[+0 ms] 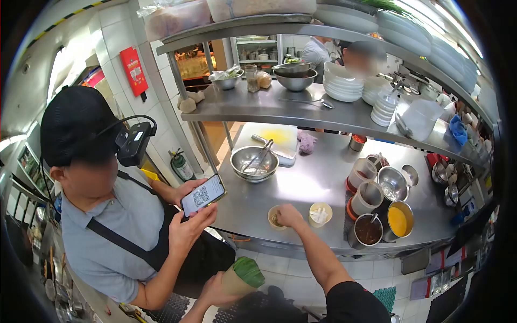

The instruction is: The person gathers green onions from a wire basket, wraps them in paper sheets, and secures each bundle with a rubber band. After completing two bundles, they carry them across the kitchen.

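Low in the view, my left hand (215, 290) is wrapped round a brown paper cone (234, 284) with green leaf (249, 272) showing at its top. My right hand (290, 216) reaches over the steel counter, its fingers closed at a small round tub (277, 218). What those fingers hold, if anything, is hidden. Just right of that hand stands another small tub (320, 215) with white pieces in it. A steel bowl (254, 163) with tongs lies farther back on the counter.
At the left a co-worker (113, 231) holds a phone (203, 195) close to my left arm. Pots of brown sauce (368, 231) and yellow liquid (400, 219) stand on the right. A steel shelf (242, 105) with bowls and stacked plates (342, 83) overhangs the counter.
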`<state>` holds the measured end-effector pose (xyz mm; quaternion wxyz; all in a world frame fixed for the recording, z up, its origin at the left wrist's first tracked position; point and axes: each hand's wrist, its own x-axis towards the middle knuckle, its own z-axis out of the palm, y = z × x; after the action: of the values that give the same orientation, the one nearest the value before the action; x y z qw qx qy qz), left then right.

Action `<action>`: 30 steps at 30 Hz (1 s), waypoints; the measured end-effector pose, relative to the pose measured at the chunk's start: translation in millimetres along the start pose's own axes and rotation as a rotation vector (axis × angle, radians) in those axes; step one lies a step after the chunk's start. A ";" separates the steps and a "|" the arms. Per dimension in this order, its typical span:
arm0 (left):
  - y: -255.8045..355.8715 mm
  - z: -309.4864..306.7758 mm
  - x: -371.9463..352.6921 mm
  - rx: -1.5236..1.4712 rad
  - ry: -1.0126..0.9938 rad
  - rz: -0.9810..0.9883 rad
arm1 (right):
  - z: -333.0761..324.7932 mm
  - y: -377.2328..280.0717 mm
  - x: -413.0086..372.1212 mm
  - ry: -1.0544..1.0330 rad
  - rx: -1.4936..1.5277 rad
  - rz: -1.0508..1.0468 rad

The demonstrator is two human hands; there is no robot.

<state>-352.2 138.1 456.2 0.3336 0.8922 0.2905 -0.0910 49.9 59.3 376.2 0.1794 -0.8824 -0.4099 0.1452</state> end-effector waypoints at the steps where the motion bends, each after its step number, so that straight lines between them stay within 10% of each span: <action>1: 4.5 0.9 1.7 0.001 -0.001 0.002 | -0.2 3.5 -1.1 0.001 0.000 0.002; 22: 30.0 13.6 4.4 0.017 0.040 0.234 | -1.2 -12.8 5.9 -0.171 -0.233 -0.077; 30: 9.1 21.5 10.1 0.065 0.065 0.297 | -12.8 -6.4 -5.8 0.119 0.098 -0.127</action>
<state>-338.0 123.2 441.2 0.3047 0.9382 0.1628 -0.0208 47.1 56.1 391.0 0.2554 -0.8518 -0.4461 0.1010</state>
